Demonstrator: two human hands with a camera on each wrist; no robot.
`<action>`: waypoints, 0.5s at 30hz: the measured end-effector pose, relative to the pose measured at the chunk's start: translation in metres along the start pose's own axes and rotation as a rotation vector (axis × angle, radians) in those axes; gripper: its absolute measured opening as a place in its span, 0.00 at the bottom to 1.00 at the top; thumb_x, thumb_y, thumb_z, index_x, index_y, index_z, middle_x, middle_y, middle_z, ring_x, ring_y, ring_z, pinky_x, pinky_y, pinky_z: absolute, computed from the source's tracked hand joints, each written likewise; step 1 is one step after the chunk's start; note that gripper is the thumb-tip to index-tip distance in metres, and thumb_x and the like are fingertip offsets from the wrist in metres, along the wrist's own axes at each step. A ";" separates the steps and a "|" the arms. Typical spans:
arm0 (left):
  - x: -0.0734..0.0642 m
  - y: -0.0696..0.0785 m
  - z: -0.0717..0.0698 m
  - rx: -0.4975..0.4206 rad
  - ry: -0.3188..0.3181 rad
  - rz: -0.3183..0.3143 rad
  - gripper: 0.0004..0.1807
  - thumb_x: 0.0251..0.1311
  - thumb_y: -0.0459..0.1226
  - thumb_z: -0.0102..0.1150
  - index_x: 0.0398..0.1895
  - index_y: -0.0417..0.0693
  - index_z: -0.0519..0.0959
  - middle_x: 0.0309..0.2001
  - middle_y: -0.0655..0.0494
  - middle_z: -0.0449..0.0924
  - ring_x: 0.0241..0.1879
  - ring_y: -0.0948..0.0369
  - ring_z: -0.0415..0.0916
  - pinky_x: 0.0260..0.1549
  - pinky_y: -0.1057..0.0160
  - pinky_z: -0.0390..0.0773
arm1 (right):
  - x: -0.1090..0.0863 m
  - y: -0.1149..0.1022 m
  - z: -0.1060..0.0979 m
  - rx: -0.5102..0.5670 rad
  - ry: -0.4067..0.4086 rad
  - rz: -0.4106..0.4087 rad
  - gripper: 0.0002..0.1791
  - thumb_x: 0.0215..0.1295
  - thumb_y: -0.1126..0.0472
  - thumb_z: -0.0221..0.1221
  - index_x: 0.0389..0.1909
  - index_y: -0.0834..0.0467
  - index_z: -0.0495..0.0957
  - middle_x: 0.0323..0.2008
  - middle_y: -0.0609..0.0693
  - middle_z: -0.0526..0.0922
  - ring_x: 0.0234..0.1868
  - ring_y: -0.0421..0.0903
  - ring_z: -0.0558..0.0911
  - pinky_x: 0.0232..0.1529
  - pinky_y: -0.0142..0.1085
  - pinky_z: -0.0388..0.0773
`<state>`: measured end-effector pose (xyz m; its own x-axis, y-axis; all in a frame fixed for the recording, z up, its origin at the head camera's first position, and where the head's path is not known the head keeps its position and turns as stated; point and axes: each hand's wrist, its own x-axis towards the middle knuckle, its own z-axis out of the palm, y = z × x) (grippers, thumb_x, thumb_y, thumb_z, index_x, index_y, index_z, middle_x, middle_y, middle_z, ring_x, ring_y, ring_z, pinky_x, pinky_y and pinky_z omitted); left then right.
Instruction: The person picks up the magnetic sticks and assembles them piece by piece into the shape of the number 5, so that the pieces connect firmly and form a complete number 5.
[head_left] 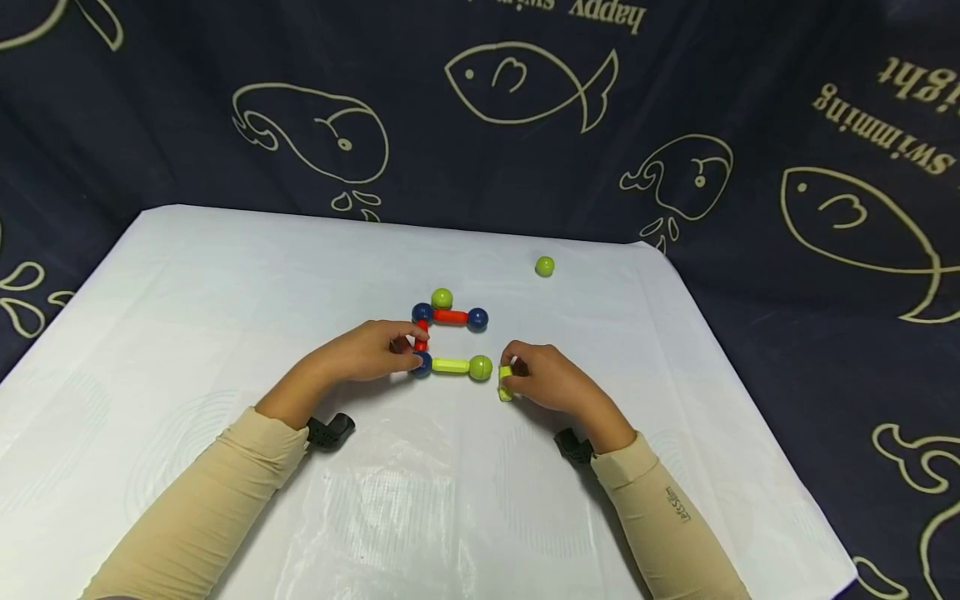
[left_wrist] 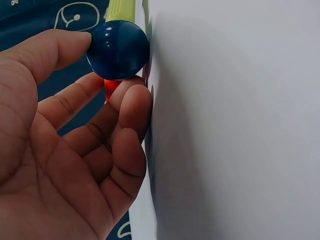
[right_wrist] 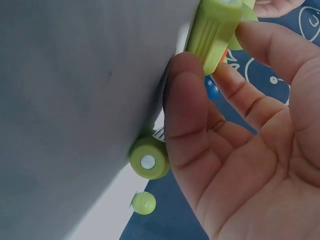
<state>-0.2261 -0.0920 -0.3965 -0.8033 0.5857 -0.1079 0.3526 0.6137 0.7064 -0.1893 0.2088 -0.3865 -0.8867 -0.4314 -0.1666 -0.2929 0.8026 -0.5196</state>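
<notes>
A flat frame of magnetic balls and rods lies on the table. My left hand (head_left: 372, 350) is at its near left corner, pinching a dark blue ball (left_wrist: 119, 50) between thumb and fingers beside a red rod (head_left: 422, 335). From that ball a yellow-green rod (head_left: 450, 366) runs right to a green ball (head_left: 481, 367). Just right of this ball, my right hand (head_left: 551, 377) pinches a loose yellow-green rod (right_wrist: 212, 35) between thumb and fingertips, a pale disc showing on its end. Another red rod (head_left: 450, 317) at the far side links two blue balls.
Behind the far blue ball sits a green ball (head_left: 442, 297). Another green ball (head_left: 545, 267) lies near the white table's (head_left: 375, 517) back edge. Below the right fingers in the right wrist view is a green round piece (right_wrist: 148, 172) with a pale centre. Dark printed cloth (head_left: 525, 183) surrounds the table.
</notes>
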 end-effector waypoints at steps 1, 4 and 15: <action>0.000 0.000 0.000 0.002 -0.002 0.001 0.20 0.64 0.39 0.62 0.59 0.46 0.77 0.39 0.55 0.80 0.38 0.58 0.75 0.41 0.57 0.74 | 0.000 0.000 0.000 0.008 -0.003 0.005 0.12 0.64 0.60 0.65 0.46 0.56 0.77 0.32 0.47 0.79 0.32 0.44 0.75 0.35 0.39 0.74; -0.001 0.001 -0.001 0.004 -0.003 -0.006 0.21 0.64 0.40 0.63 0.59 0.46 0.78 0.39 0.55 0.80 0.38 0.58 0.75 0.40 0.57 0.74 | -0.001 -0.002 0.000 0.034 -0.015 0.019 0.12 0.64 0.59 0.66 0.46 0.56 0.77 0.32 0.48 0.79 0.31 0.44 0.74 0.34 0.38 0.73; 0.000 0.001 -0.001 0.008 -0.003 -0.004 0.20 0.64 0.39 0.63 0.58 0.46 0.78 0.38 0.54 0.80 0.37 0.58 0.75 0.39 0.58 0.74 | 0.000 -0.003 0.003 0.084 -0.041 0.029 0.15 0.59 0.63 0.67 0.45 0.54 0.76 0.30 0.48 0.76 0.30 0.44 0.73 0.33 0.38 0.71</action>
<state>-0.2266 -0.0917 -0.3951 -0.8031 0.5849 -0.1132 0.3532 0.6205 0.7002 -0.1872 0.2049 -0.3869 -0.8785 -0.4264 -0.2154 -0.2349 0.7782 -0.5825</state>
